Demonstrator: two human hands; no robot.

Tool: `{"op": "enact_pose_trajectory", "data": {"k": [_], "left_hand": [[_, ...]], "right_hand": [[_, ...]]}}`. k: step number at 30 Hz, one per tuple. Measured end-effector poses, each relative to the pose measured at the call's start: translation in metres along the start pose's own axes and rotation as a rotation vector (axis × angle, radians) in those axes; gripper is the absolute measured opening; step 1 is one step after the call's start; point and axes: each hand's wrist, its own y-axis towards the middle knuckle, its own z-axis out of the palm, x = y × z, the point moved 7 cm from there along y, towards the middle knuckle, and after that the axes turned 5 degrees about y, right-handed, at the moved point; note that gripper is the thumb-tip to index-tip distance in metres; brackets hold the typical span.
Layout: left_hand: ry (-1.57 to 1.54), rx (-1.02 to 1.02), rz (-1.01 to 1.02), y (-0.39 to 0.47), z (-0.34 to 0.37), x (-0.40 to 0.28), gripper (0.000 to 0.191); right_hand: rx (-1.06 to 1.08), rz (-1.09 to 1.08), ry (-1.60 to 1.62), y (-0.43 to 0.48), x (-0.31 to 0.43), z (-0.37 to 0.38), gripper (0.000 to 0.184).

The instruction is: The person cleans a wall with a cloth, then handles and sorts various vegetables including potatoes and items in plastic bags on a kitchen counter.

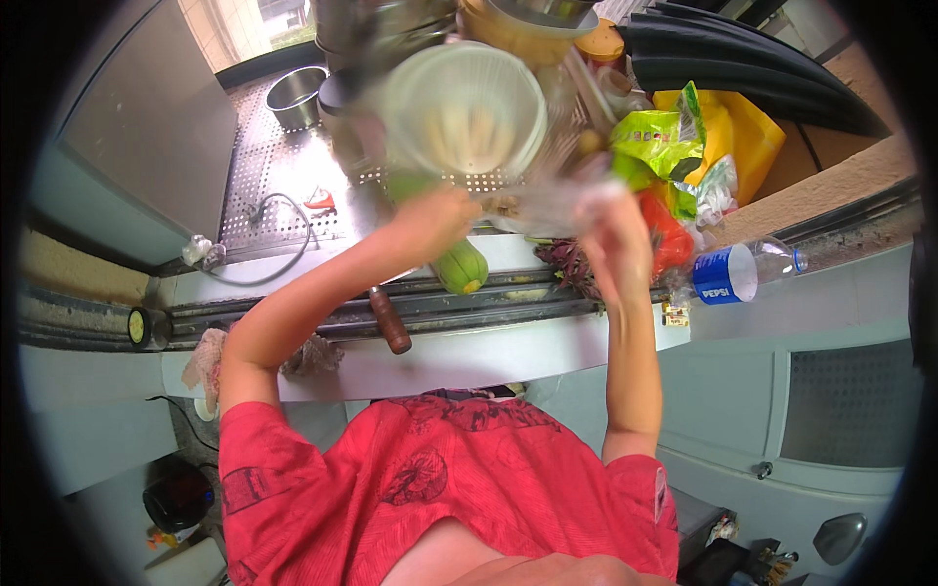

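Between my two hands stretches a clear plastic bag (546, 209), blurred by motion, with some small brownish pieces near its left end. My left hand (440, 220) grips that left end, above a green zucchini-like squash (462, 267) lying on the window track. The bag's right end is in my right hand (615, 234), whose fingers are blurred. Purple-red leafy stems (568, 264) lie just left of my right wrist. A whitish translucent plastic basket (465, 110) stands beyond my hands, its contents blurred. A knife's wooden handle (390, 322) juts over the near ledge.
Left of the basket are a steel pot (295, 99), a red-and-white object (319, 199) and a grey cable (308, 234) on perforated metal. At right lie a green packet (659, 139), a red plastic bag (667, 231) and a Pepsi bottle (744, 272). A pinkish cloth (205, 362) hangs over the left ledge.
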Motion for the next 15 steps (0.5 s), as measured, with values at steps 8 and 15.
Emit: {"op": "enact_pose_trajectory", "data": {"k": [8, 15], "left_hand": [[-0.005, 0.059, 0.339, -0.065, -0.055, -0.107, 0.004], [-0.046, 0.459, 0.023, -0.064, -0.024, -0.107, 0.019]], "right_hand": [[-0.095, -0.140, 0.401, -0.129, 0.013, -0.012, 0.049], [-0.200, -0.136, 0.373, -0.155, 0.007, -0.017, 0.061]]}}
